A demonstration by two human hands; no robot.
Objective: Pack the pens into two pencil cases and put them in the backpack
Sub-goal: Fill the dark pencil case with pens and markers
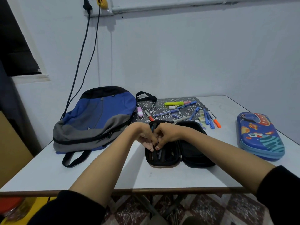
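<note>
Your left hand (144, 138) and right hand (166, 135) meet at frame centre over the open black case (193, 153), fingers curled onto its pens (159, 154) — pinching or merely pressing, I cannot tell — likely seating them flat. Loose pens (164, 113) wait above; backpack (94, 117) left, blue case (259, 135) right.

Wall: pale blue-grey wall (178, 54) fills the back, plain and evenly lit.
Pipe: a white pipe (194, 4) runs along the top.
Plugs: black plug (87, 4) and yellow plug (102, 1) up high, two dark cables (81, 59) hanging down.
Window: dark window (14, 46) far left, pale sill below.
Desk: white desk (113, 172), brown front edge, set against the wall.
Floor: red-and-dark patterned floor (211, 210) underneath.
</note>
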